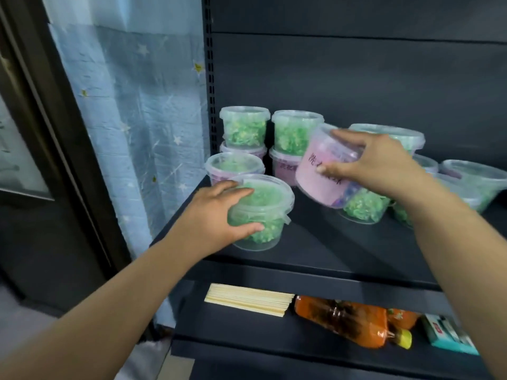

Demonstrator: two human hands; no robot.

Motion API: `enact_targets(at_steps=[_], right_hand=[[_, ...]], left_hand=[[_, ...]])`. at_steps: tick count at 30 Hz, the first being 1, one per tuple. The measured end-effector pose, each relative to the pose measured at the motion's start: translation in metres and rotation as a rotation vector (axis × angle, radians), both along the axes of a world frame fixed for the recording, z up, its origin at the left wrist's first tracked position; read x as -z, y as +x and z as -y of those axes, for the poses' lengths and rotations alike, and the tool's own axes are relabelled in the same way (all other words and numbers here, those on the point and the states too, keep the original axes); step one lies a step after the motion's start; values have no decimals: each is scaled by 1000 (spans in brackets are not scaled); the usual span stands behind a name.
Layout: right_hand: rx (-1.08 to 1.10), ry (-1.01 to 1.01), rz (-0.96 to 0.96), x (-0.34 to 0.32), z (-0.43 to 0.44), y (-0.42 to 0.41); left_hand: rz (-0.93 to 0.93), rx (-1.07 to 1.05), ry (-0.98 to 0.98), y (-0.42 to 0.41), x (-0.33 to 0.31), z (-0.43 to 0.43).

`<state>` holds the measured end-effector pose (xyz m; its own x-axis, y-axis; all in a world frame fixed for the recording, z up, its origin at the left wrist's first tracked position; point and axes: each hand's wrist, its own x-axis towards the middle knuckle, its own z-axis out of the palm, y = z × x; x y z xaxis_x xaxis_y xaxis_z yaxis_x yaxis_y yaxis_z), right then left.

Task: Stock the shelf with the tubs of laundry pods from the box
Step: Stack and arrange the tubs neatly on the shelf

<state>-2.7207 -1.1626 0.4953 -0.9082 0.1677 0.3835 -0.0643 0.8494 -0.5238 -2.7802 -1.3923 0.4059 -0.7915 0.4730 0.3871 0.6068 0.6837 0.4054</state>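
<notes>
My left hand [216, 215] grips a clear tub of green pods [266, 212] that stands near the front left of the dark shelf [315, 250]. My right hand [378, 163] holds a pink-labelled tub [319, 176] tilted in the air, just above another green tub [362, 207] on the shelf. Several more tubs stand stacked at the back left [244, 130] and back right [477, 182]. The box is out of view.
The shelf below carries a bundle of wooden sticks [247, 298], an orange bottle lying on its side [345, 322] and a teal packet [447, 335]. A blue star-patterned curtain [131, 119] hangs left of the shelf upright [210, 78].
</notes>
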Motion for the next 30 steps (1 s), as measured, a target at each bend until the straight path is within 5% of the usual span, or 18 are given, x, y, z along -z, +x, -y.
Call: enact_targets(at_steps=[5, 11, 17, 23, 30], right_hand=[[-44, -30, -92, -25, 0, -3], [-152, 238, 50, -13, 15, -29], [-121, 378, 126, -17, 19, -40], [50, 334, 149, -19, 21, -49], [269, 247, 81, -12, 37, -53]], left_hand=[[19, 27, 74, -3, 1, -46], [244, 71, 167, -12, 9, -46], [15, -26, 303, -53, -25, -11], [-153, -74, 420, -159, -46, -12], [97, 8, 398, -233, -53, -38]])
